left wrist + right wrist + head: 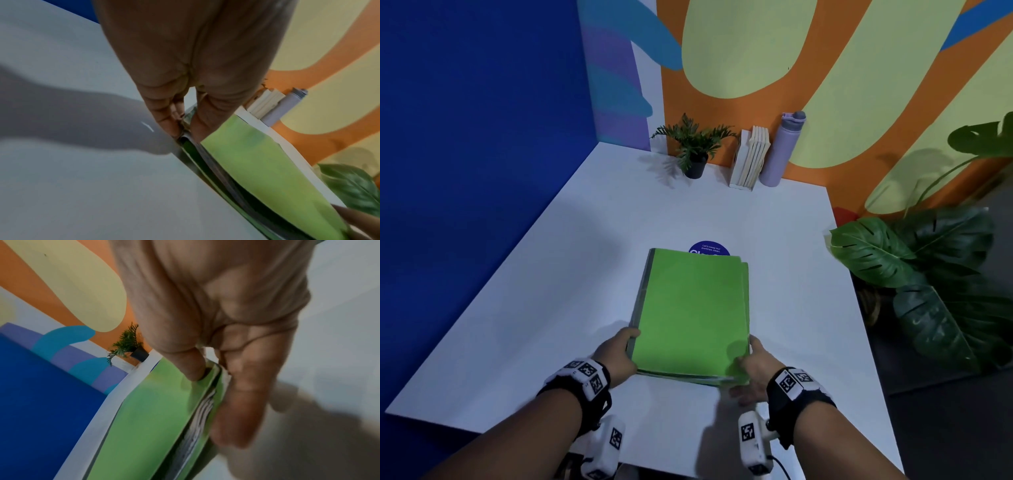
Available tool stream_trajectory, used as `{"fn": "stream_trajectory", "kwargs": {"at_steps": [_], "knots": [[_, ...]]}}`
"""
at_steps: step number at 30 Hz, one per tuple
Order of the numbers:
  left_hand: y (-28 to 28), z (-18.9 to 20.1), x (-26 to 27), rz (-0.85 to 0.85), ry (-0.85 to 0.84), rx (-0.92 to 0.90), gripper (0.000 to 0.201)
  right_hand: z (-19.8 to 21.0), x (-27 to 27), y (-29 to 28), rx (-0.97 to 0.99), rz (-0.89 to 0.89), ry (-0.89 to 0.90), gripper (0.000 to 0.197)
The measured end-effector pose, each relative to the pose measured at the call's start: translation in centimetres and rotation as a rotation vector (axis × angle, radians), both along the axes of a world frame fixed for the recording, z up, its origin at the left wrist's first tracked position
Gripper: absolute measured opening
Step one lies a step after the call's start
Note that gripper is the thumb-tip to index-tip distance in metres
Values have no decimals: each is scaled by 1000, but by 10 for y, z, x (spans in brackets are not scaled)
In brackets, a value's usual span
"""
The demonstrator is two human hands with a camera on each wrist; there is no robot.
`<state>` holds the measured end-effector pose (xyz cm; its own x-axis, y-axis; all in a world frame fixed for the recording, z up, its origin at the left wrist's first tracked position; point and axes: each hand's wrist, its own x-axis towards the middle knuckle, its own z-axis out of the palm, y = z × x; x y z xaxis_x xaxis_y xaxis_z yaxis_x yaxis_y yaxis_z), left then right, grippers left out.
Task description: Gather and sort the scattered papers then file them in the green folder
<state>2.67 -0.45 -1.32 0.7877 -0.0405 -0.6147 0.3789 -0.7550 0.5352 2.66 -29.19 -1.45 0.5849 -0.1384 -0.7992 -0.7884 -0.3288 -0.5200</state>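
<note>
The green folder is closed and held over the white table, its near end in both hands. Paper edges show between its covers in the right wrist view. My left hand grips the near left corner by the spine, thumb on the cover and fingers under the edge. My right hand grips the near right corner, thumb on top of the cover and fingers beneath. No loose papers lie on the table.
A blue round sticker peeks out beyond the folder's far edge. At the back wall stand a small potted plant, a row of books and a lilac bottle. Large leafy plants crowd the table's right edge.
</note>
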Motion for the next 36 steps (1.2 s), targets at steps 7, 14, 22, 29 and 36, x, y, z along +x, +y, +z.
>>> {"fn": "stream_trajectory", "kwargs": {"at_steps": [7,14,22,29,36], "knots": [[3,8,36,105,-46,-106,78,-15,22,6,-157,-140,-279,53],[-11,6,81,89,-127,-80,58,-18,60,11,-289,-191,-454,29],[-19,-10,124,26,-154,-53,17,-12,95,12,-306,-143,-449,40],[-22,-18,146,-51,-133,-27,69,-17,116,16,-406,-46,-508,27],[-31,-2,147,-89,-184,20,87,-11,123,17,-459,150,-457,30]]}}
